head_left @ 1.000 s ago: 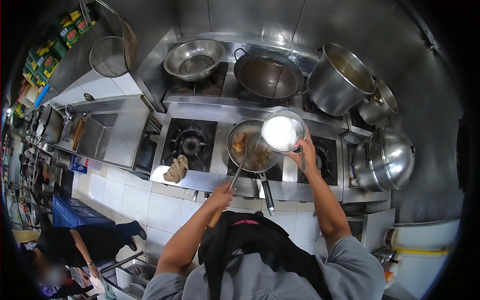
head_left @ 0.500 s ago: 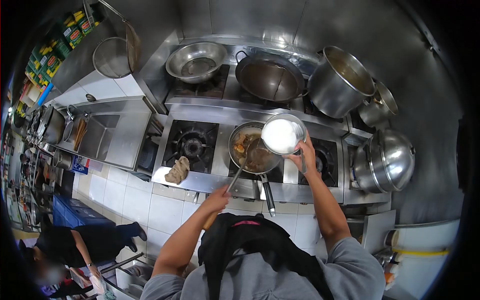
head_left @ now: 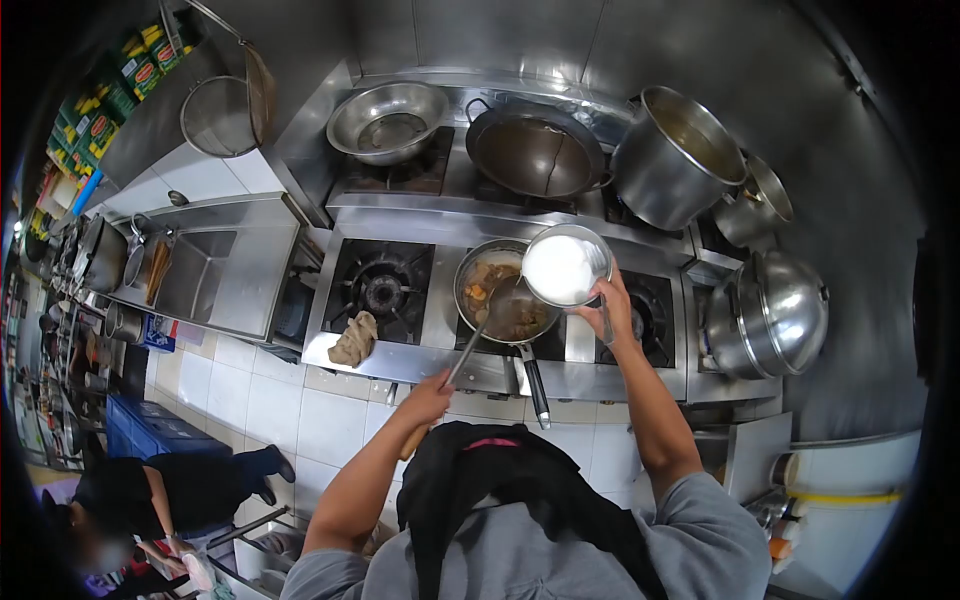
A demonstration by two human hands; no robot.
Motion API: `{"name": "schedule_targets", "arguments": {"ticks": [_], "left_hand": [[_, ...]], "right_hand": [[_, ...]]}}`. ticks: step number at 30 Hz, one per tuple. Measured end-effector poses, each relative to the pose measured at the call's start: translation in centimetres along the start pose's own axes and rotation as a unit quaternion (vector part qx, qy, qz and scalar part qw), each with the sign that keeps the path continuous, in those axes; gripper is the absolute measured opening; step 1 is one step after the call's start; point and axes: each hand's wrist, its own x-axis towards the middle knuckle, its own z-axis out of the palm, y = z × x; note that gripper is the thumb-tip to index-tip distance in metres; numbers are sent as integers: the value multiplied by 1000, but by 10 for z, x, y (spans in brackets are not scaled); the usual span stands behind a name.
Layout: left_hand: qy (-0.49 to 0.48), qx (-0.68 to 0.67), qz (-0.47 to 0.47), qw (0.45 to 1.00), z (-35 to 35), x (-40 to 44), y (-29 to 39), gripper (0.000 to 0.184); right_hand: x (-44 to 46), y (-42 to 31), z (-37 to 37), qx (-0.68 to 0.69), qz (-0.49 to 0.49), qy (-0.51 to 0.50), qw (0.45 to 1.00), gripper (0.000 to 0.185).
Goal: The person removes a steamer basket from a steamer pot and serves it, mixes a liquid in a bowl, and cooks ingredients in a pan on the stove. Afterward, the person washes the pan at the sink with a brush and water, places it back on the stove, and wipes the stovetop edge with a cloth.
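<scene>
My left hand (head_left: 428,397) is closed around the shaft of a long-handled ladle (head_left: 466,358), whose wooden end shows below my fist. Its dark, rounded head rests among brown chunks of food and sauce in a frying pan (head_left: 468,318) on the burner. In my right hand (head_left: 613,308) is a round bowl (head_left: 600,262) of white liquid (head_left: 556,268), held over the pan's right side and hiding part of it. The pan's black handle (head_left: 536,388) points towards me, with neither hand on it. Whether liquid is pouring, I cannot tell.
A crumpled cloth (head_left: 354,340) lies on the stove's front edge by a bare burner (head_left: 382,288). Behind stand a metal basin (head_left: 388,120), a wok (head_left: 535,155) and a tall stockpot (head_left: 660,180). A sink (head_left: 200,275) is left. Another person (head_left: 180,495) stands at lower left.
My left hand and the ladle have shifted slightly left and down. The bowl stays over the pan's right side. At lower left, the other person's hands have moved.
</scene>
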Motion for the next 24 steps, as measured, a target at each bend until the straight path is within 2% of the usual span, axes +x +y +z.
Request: {"name": "schedule_targets", "arguments": {"ticks": [1,2,3,4,5,6,7,8,9,11,15,16,18,19,20,21,22,23,24], "left_hand": [[45,66,40,996,-8,0,-9,46],[90,130,79,984,-11,2,-15,48],[89,131,78,984,-8,17,-25,48],[147,194,150,958,-3,37,-33,51],[204,254,220,920,2,49,-37,55],[205,252,221,919,11,53,-28,55],[171,173,164,956,23,59,-17,58],[134,91,105,981,29,61,-9,60],[136,89,106,981,28,53,-4,60],[5,-13,30,999,21,28,6,59],[9,61,-10,998,-11,-1,-3,58],[93,126,75,985,-10,20,-26,56],[177,187,158,953,-2,71,-65,54],[273,221,303,886,9,101,-78,53],[361,247,437,786,19,117,-82,53],[363,244,436,786,25,105,-65,53],[203,128,273,931,26,76,-32,52],[25,1,89,996,25,55,-11,51],[18,-13,86,996,23,45,-12,48]], "right_hand": [[0,4,-1,122,63,21,990,50],[2,18,-6,23,23,22,999,50],[1,20,-8,-26,4,20,999,50],[0,23,-10,-75,-16,20,997,50],[-2,15,-10,-208,-103,2,973,50],[-3,10,-9,-274,-146,-11,951,51],[-5,5,-8,-336,-190,-18,922,51],[-5,2,-7,-338,-192,-22,921,51],[-4,0,-7,-338,-194,-27,920,51],[-2,4,-7,-333,-193,-23,923,52],[-3,3,-7,-322,-185,-12,928,52],[-5,1,-6,-320,-183,-11,929,52],[-4,-2,-4,-319,-173,-16,932,52],[-3,-1,-4,-319,-171,-18,932,53],[0,11,-9,-301,-159,-15,940,53],[1,11,-9,-292,-154,-16,944,53],[1,11,-9,-284,-149,-16,947,53],[0,4,-7,-310,-174,-23,935,51],[-2,-3,-5,-334,-197,-27,921,50]]}}
